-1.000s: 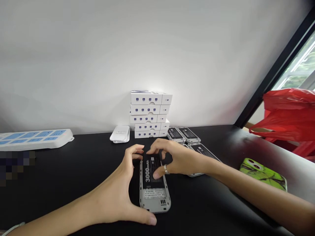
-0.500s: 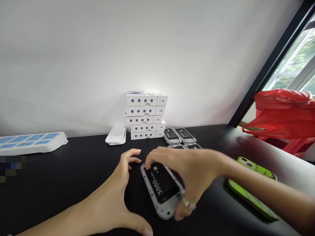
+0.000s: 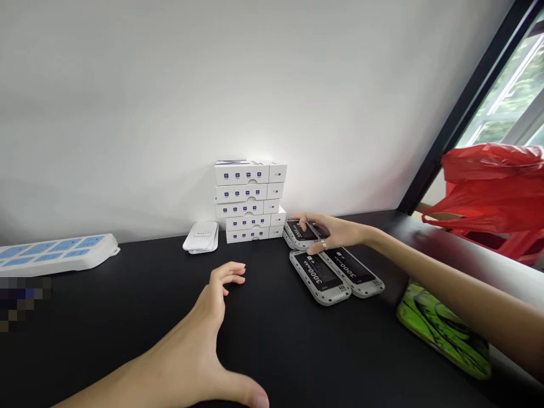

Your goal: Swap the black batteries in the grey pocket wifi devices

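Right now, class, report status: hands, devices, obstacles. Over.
Left hand open, holding nothing. Right hand spanning rear-left device. Two devices nearer, side by side. Possible obstacle: white boxes close by, left.

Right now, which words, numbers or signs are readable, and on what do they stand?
"3000mAh": two nearer black rectangular batteries, in grey devices.
Partly covered: print on farther batteries, by the right hand.
Too small or slanted: print or icons on stacked white cardboard boxes, white rounded panels, blue labels on a white strip.
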Demonstrator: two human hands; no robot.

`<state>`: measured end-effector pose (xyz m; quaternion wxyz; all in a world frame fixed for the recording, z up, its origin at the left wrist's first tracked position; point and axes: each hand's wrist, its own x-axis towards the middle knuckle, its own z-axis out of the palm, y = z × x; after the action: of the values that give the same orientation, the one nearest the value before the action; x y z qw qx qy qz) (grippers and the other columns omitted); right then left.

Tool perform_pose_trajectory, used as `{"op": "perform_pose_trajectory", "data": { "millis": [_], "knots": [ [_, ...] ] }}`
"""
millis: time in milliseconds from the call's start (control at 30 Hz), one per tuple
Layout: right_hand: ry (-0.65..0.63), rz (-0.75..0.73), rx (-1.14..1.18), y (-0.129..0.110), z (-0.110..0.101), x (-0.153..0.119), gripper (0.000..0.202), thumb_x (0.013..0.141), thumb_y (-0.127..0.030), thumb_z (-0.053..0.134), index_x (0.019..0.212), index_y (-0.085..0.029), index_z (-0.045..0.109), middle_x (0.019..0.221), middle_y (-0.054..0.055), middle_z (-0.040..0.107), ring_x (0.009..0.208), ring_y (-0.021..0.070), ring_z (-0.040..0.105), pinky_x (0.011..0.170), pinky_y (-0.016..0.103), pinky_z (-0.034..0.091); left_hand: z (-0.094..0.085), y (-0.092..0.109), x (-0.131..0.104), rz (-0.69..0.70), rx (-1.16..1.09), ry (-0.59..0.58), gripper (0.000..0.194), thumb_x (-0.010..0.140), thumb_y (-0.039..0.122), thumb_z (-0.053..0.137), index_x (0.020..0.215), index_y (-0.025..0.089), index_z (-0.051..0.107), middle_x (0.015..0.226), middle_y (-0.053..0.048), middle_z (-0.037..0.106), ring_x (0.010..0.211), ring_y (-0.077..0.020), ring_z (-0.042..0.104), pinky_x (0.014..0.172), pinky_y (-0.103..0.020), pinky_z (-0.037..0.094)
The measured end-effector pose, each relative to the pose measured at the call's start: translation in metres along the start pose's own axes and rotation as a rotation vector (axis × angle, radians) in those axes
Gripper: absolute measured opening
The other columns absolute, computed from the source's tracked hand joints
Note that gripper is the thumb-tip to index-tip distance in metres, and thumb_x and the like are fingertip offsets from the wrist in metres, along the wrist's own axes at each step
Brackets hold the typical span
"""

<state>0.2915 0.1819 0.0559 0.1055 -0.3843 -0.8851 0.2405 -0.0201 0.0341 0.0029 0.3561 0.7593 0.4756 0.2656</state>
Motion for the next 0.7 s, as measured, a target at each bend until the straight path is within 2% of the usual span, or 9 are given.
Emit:
{"op": "perform_pose_trajectory", "data": {
  "millis": [133,233,333,467,533,633,700],
  "knots": [
    [-0.023,-0.014,-0.008,-0.015,-0.007,-0.005,0.057,0.077,-0.055,0.070,0.119,-0.023,0.049,0.152,0.010,0.035,0.142,0.0282,0.028,0.115,0.042,0.025,0.000,0.001,-0.002,-0.023,0.007,-0.001,0.118,0.047,0.056,0.092,0.135,0.040,0.015,0.144,-0.011,0.023,0.137,-0.0441,0.028,0.110,-0.071,0.023],
    [-0.006,-0.021,-0.099,-0.038,-0.012,-0.018,0.060,0.075,-0.055,0.072,0.124,-0.025,0.054,0.145,0.007,0.043,0.135,0.0292,0.038,0.112,0.046,0.031,-0.001,0.002,-0.003,-0.038,0.024,-0.012,0.119,0.047,0.058,0.092,0.135,0.040,0.014,0.145,-0.010,0.023,0.137,-0.0437,0.027,0.110,-0.069,0.025],
    [-0.076,0.000,-0.173,-0.056,-0.004,-0.042,0.053,0.073,-0.053,0.075,0.118,-0.027,0.065,0.134,0.007,0.054,0.126,0.0307,0.048,0.107,0.047,0.038,-0.002,0.002,-0.003,-0.043,0.044,-0.031,0.121,0.046,0.060,0.091,0.136,0.040,0.011,0.145,-0.011,0.024,0.137,-0.0447,0.028,0.110,-0.069,0.025],
    [-0.094,0.162,-0.127,-0.056,0.017,-0.077,0.068,0.070,-0.055,0.077,0.130,-0.028,0.061,0.143,0.006,0.052,0.136,0.0333,0.039,0.112,0.046,0.037,-0.002,0.000,-0.002,-0.031,0.051,-0.018,0.121,0.047,0.061,0.090,0.137,0.038,0.012,0.146,-0.013,0.023,0.137,-0.0464,0.028,0.108,-0.070,0.027],
    [-0.087,0.197,-0.119,-0.051,0.024,-0.086,0.067,0.074,-0.053,0.074,0.134,-0.029,0.058,0.144,0.004,0.051,0.139,0.0327,0.037,0.115,0.047,0.034,-0.002,0.000,-0.002,-0.041,0.044,-0.019,0.121,0.046,0.060,0.090,0.138,0.038,0.013,0.146,-0.013,0.024,0.136,-0.0474,0.030,0.107,-0.071,0.028],
    [-0.109,0.121,-0.118,-0.050,0.029,-0.085,0.053,0.081,-0.049,0.070,0.131,-0.032,0.061,0.142,0.001,0.054,0.137,0.0322,0.040,0.116,0.048,0.032,-0.001,0.001,-0.003,-0.046,0.033,-0.019,0.122,0.045,0.060,0.091,0.138,0.038,0.015,0.145,-0.013,0.026,0.135,-0.0473,0.031,0.106,-0.071,0.029],
    [-0.126,0.045,-0.069,-0.059,0.033,-0.079,0.050,0.081,-0.047,0.071,0.127,-0.032,0.064,0.139,0.001,0.057,0.135,0.0317,0.044,0.114,0.045,0.035,0.000,0.002,-0.003,-0.051,0.029,-0.008,0.122,0.044,0.061,0.091,0.138,0.039,0.016,0.145,-0.012,0.026,0.135,-0.0468,0.031,0.106,-0.071,0.029]
  ]
}}
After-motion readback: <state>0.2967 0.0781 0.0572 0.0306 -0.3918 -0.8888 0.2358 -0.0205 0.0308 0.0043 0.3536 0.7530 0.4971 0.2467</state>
